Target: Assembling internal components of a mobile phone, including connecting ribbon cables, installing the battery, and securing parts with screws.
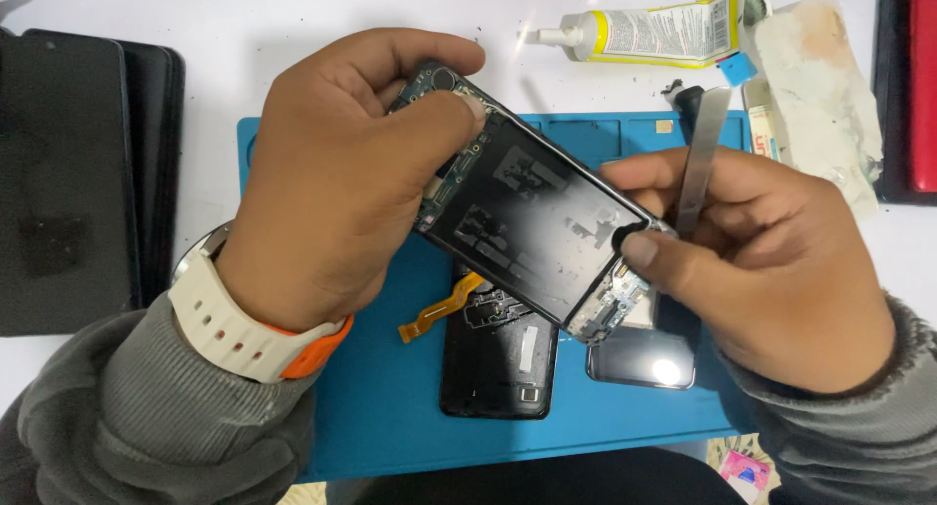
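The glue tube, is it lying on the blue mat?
No, the glue tube lies on the white table, beyond the blue mat.

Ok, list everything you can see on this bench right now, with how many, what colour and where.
Opened phone frame: one, black, held above the mat by both hands.
Metal pry tool: one, silver, in the right hand.
Work mat: one, blue, centre of the table.
Phone back cover: one, black, on the mat under the frame.
Ribbon cable: one, orange, on the mat.
Small glass panel: one, dark, on the mat at right.
Glue tube: one, yellow and white, top.
Stained cloth: one, whitish, top right.
Dark screens: a stack, black, left.
Wristwatch: one, cream and orange strap, left wrist.
Left hand: grips the frame's top end.
Right hand: grips the frame's bottom end.
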